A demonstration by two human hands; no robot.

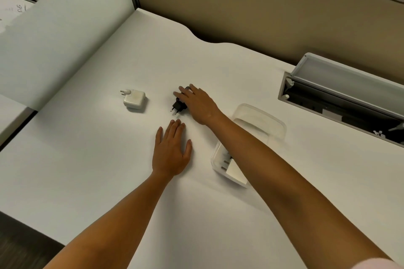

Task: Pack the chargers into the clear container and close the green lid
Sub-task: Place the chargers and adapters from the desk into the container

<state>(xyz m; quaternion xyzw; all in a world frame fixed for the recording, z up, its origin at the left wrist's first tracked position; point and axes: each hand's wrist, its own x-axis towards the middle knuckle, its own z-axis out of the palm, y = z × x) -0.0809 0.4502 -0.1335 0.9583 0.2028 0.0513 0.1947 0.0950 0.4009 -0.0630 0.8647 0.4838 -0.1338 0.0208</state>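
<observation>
A black charger lies mid-desk with its two prongs pointing toward me. My right hand rests over it, fingers curled around its far side, closing on it. A white square charger with round prongs lies to the left, untouched. My left hand lies flat on the desk, fingers apart, holding nothing. The clear container stands to the right, partly hidden behind my right forearm, with a white charger inside its near end. I see no green lid.
The white desk meets a grey partition on the left and a beige panel at the back. An open cable tray with a raised flap is sunk into the desk at the right.
</observation>
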